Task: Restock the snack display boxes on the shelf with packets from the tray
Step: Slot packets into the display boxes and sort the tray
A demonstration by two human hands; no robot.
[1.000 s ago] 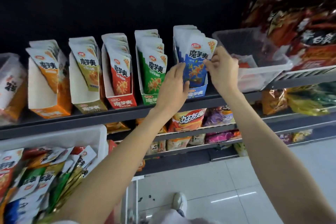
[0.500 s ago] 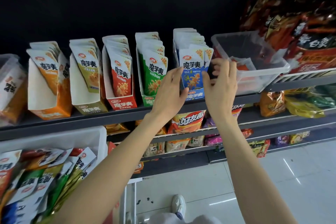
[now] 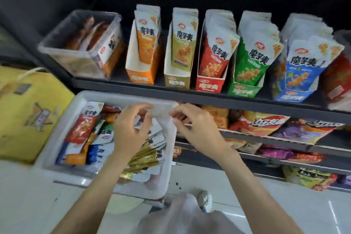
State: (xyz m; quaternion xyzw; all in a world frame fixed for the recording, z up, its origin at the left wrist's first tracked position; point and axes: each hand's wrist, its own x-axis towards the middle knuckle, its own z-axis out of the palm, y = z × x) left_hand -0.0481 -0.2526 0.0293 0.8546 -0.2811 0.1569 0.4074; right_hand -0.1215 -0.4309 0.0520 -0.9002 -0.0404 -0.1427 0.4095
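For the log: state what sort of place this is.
Most likely a small shop's snack aisle. A dark shelf carries a row of colour-coded display boxes, such as the red display box, full of packets; lower shelves hold bagged snacks; a white tray of loose packets awaits restocking.

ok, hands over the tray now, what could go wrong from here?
Flavours lie jumbled in the tray, so the left hand may well grab a mismatched packet. The green box and blue box look crammed; forcing more in could spill packets. The right hand hovers at the tray rim and might knock it.
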